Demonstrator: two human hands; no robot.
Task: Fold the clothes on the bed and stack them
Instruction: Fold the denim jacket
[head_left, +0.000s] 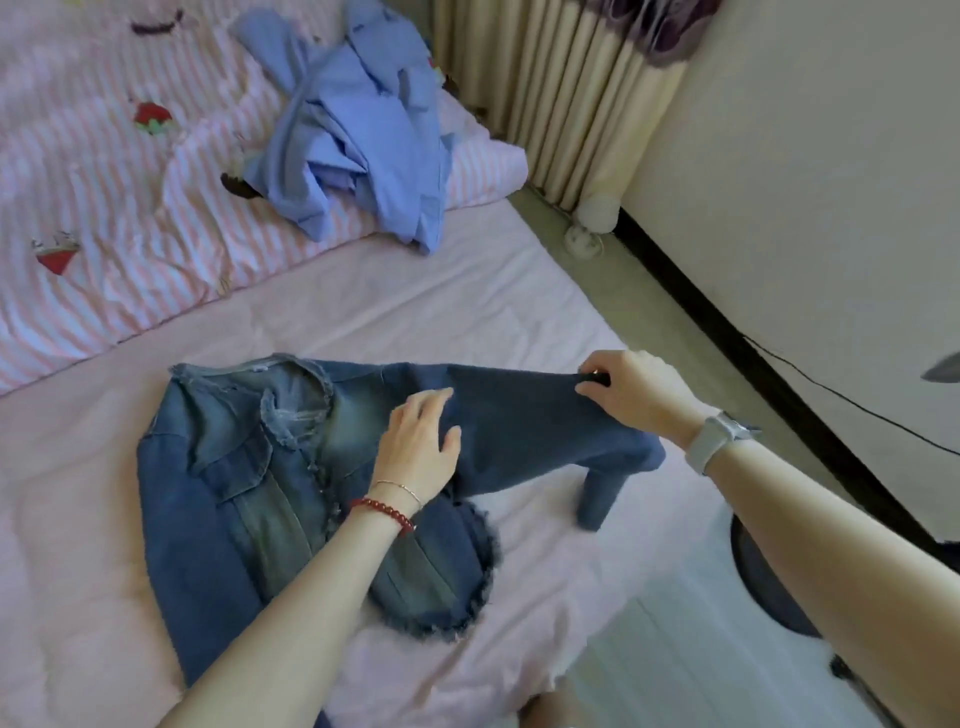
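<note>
Left hand (421, 452), fingers flat, is pressing the jacket (249, 467); right hand (636, 389) is pinching its sleeve (530, 415). If the pinch is loosening, the sleeve risks dropping off the bed (467, 306).

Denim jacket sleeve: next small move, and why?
Probably bring the right hand across, folding the pinched sleeve over the dark blue frayed denim jacket. The left hand lies flat near the shoulder, a ready fold line, and the sleeve is lifted, cuff dangling.
</note>
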